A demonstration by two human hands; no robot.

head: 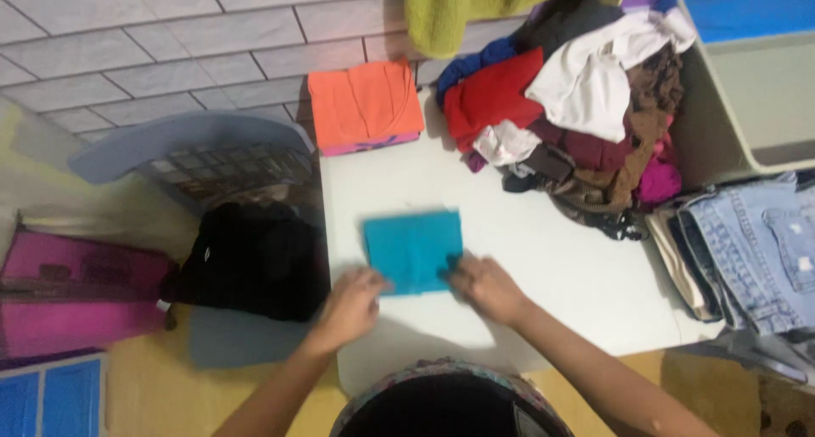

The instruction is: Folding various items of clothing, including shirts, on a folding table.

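A folded teal cloth [413, 246] lies flat on the white table [543, 233], near its front left. My left hand [350, 305] pinches the cloth's near left corner. My right hand [486, 286] grips its near right corner. Both hands are blurred by motion. Behind the teal cloth, at the table's far left edge, sits a small stack of folded clothes with an orange piece [365, 104] on top and a pink one beneath.
A heap of unfolded clothes [577, 106] in red, white, brown and maroon fills the table's back right. Folded jeans [755, 250] lie at the right edge. A grey laundry basket [212, 161] with black clothing [250, 259] stands on the floor to the left, beside a magenta bag [76, 293].
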